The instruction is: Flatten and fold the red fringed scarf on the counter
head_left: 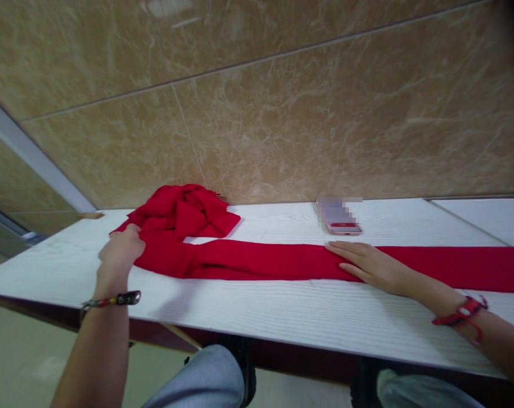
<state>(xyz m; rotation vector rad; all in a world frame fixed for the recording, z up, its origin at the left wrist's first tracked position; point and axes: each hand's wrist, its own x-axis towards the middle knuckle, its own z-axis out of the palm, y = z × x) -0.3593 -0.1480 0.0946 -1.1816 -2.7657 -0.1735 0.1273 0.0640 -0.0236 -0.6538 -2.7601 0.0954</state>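
A long strip of red cloth (257, 260) lies along the white tabletop and runs out of view on the right. Its left end gathers into a crumpled heap (188, 212) against the wall. My left hand (123, 246) is closed on the cloth's edge at the heap's left side; its fingertips are partly hidden. Flat on the strip rests my right hand (369, 266), fingers stretched out and pointing left, pressing the cloth from above. Left of my right hand the strip has a few folds; on the right it looks smooth.
A phone (344, 224) lies behind the strip near the wall, partly blurred out. Brown marbled tiles (308, 124) rise behind the white tabletop (257, 303). My knees (205, 377) are below the front edge. A small brownish object (90, 215) sits at the far left corner.
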